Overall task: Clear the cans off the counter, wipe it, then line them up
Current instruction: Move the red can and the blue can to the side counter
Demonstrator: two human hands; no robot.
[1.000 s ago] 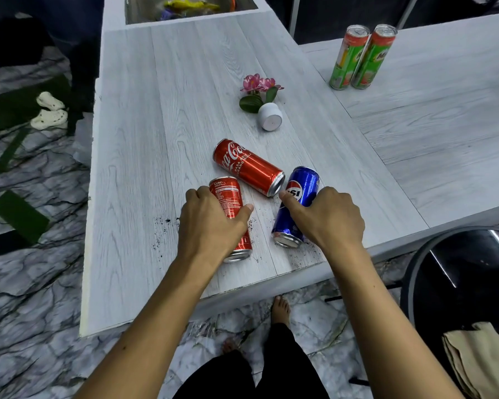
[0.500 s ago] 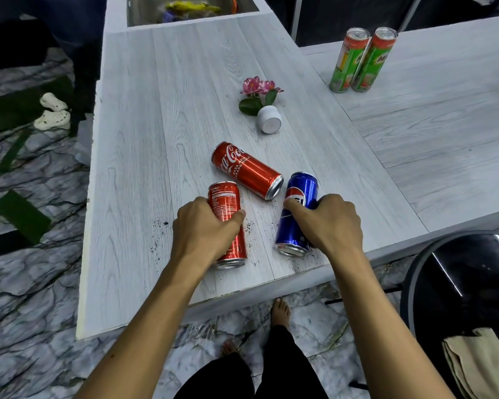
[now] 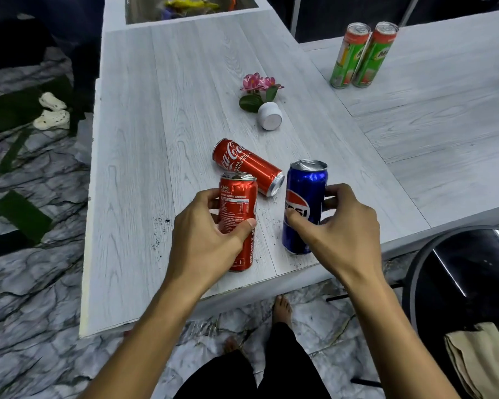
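Note:
My left hand (image 3: pixel 205 240) grips a red Coke can (image 3: pixel 238 203), held upright near the front edge of the white counter (image 3: pixel 144 139). My right hand (image 3: pixel 340 226) grips a blue Pepsi can (image 3: pixel 304 194), also upright, just to the right. Behind them a second red Coca-Cola can (image 3: pixel 247 164) lies on its side. Two green Milo cans (image 3: pixel 362 56) stand together on the adjoining counter at the far right. Dark crumbs (image 3: pixel 159 234) speckle the counter around the held cans.
A small white pot with pink flowers (image 3: pixel 264 108) lies tipped over behind the cans. A sink (image 3: pixel 185 7) sits at the counter's far end. A dark round stool (image 3: pixel 458 277) and a beige cloth (image 3: pixel 481 358) are at lower right. White shoes (image 3: pixel 52 112) lie on the marble floor.
Both cans lay on their sides under my hands a second ago. Now I have tilted the red Coke can and the blue Pepsi can upright.

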